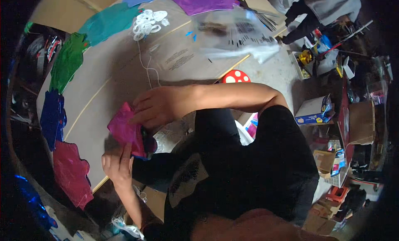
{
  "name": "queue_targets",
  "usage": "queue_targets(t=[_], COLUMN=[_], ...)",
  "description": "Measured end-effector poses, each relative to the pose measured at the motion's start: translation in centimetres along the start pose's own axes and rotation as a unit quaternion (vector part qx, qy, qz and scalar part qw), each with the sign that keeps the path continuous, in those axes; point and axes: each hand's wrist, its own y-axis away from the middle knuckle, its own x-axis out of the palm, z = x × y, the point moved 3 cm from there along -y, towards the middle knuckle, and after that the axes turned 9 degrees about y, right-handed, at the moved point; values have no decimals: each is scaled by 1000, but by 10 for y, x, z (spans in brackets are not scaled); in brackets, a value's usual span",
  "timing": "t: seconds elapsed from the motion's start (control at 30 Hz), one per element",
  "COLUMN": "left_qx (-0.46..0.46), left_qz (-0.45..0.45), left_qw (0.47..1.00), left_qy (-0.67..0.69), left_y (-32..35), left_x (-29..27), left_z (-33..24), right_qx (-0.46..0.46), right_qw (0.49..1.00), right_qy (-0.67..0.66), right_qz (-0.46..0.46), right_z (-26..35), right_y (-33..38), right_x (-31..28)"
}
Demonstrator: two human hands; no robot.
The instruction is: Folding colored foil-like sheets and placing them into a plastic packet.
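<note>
Between both hands sits a magenta foil piece [124,131], folded or crumpled, resting at the near edge of the cardboard work surface [124,75]. My right hand [156,106] lies flat on top of the foil, fingers [141,100] extended and spread, pressing rather than clenching; the thumb side is hidden under the palm. My left hand [116,162] meets the foil from below, fingers closed around its lower edge in a partial pinch. How many layers the foil has cannot be determined. A dark blue edge [143,154] shows beneath the foil's lower corner; whether it is a separate sheet is unclear.

Beyond the right hand, a white string [147,70] runs away across the cardboard to a pile of white rings [147,21]. Past the left hand, foil shapes line the board's rim: red [70,174], blue [52,116], green [66,60], teal [110,21]. Farther out, a clear plastic bag [237,33] appears blurred. My torso in a black shirt [249,166] blocks the floor below the hands.
</note>
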Motion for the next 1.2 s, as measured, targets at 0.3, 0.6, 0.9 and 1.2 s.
queue_targets(t=[0.3,0.6,0.9,1.2], left_qx=[61,17,42,43], left_qz=[10,28,-77,-155], left_qw=[998,998,996,986], left_qy=[-15,45,-25,-38], left_y=[0,-4,22,37], left_x=[0,-11,0,22], left_z=[-6,-4,-4,2], right_qx=[-26,29,-2,17], right_qw=[998,988,988,980], right_qy=[-52,1,-16,-38], right_qz=[24,153,156,195], right_z=[-3,2,8,11], right_y=[-2,9,-8,-2], right_x=[3,5,2,-5])
